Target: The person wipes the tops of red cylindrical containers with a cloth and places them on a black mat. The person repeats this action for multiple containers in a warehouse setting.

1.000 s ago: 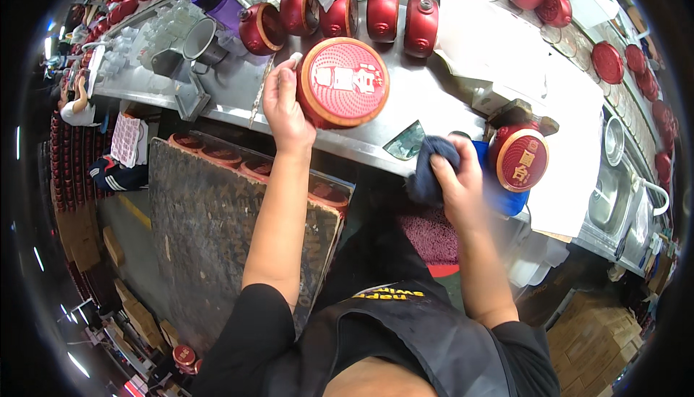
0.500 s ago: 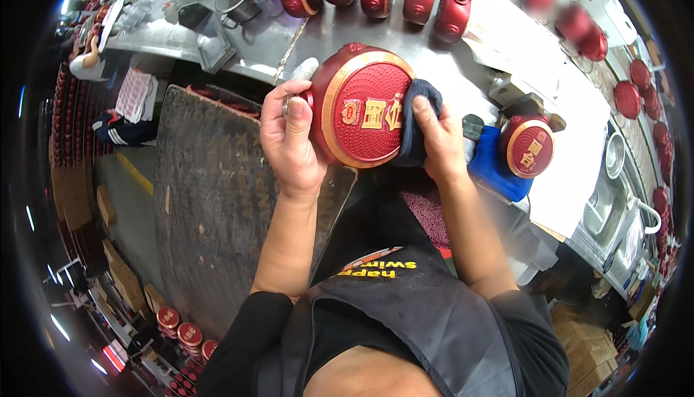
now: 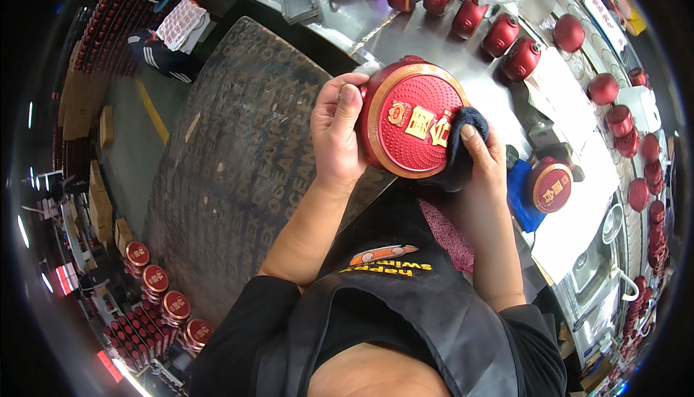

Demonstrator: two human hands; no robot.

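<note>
Head view: left hand [image 3: 338, 135] holds red bottle [image 3: 419, 101] (contents hidden).

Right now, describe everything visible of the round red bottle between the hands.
The round, shiny red bottle has a dotted face with raised gold characters inside a golden rim; material unclear. Tilted, face toward the camera, it's held near the metal counter. The left hand grips its left side; the right hand holds navy cloth against its right edge.
</note>
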